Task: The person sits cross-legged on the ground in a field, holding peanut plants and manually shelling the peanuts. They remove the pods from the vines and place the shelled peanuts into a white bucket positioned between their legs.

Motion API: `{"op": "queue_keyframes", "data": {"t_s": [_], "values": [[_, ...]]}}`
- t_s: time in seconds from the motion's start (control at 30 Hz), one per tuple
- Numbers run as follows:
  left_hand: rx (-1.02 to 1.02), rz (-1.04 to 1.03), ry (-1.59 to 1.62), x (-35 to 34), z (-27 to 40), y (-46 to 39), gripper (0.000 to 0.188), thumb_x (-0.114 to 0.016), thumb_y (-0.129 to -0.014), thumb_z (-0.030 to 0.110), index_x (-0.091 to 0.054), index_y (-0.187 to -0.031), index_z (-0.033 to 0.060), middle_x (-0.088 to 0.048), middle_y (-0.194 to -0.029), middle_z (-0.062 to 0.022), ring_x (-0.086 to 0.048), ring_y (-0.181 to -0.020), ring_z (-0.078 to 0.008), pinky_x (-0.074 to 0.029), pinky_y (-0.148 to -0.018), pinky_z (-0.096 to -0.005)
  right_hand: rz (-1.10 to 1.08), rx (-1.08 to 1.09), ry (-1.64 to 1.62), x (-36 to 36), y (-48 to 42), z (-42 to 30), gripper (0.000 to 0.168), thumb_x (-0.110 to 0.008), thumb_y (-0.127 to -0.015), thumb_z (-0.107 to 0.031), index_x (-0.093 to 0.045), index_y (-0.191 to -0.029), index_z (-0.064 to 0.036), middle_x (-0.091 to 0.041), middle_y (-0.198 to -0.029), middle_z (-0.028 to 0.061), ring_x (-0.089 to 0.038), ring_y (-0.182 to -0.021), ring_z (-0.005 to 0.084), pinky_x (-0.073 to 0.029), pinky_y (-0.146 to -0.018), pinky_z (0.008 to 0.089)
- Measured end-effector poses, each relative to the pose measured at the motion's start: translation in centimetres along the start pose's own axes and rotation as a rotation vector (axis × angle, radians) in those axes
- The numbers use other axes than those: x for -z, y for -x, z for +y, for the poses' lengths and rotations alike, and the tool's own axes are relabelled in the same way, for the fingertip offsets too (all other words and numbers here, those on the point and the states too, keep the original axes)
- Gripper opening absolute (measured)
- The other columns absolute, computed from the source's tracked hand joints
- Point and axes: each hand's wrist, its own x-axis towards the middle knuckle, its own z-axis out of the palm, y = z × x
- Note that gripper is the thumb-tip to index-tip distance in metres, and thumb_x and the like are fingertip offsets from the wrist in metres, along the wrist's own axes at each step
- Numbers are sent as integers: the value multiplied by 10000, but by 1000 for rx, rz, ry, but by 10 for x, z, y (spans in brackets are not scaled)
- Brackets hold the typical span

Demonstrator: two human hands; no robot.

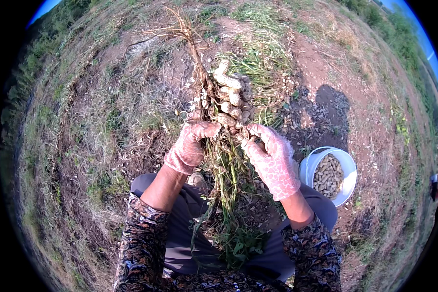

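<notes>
A pulled peanut plant (226,175) is held up in front of me, roots away from me and leafy stems hanging between my knees. My left hand (191,142), in a pink and white patterned glove, grips it where the stems meet the roots. Several pale peanut pods (229,91) cluster on the right of the long brown root (195,54). My right hand (272,155), gloved the same way, pinches at the lower end of that cluster with thumb and forefinger. What exactly sits between those fingertips is partly hidden.
A white plastic bucket (346,166) holding loose peanut pods (328,175) stands by my right knee. Beyond my hands, more pulled peanut plants (266,54) lie in a row on the soil. A dark shadow (330,109) falls on the ground past the bucket.
</notes>
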Motion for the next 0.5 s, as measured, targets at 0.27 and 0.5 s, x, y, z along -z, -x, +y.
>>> {"op": "queue_keyframes", "data": {"t_s": [0.27,0.5], "values": [[-71,30,-72,2,-17,-2,212,-624,-840,102,-661,-1002,-29,-672,-1028,-92,-602,-1005,-162,-469,-901,-331,-62,68,138,-5,8,2,203,-680,-814,-83,-625,-987,8,-634,-698,103,-568,-547,134,-464,-510,277],[11,39,-268,-49,18,-3,592,-762,-736,95,-480,-1247,-9,-627,-1095,-76,-594,-1002,-161,-478,-887,-316,12,376,595,-9,11,1,189,-719,-762,-119,-575,-843,-27,-598,-701,135,-601,-619,313,-468,-542,390]]}}
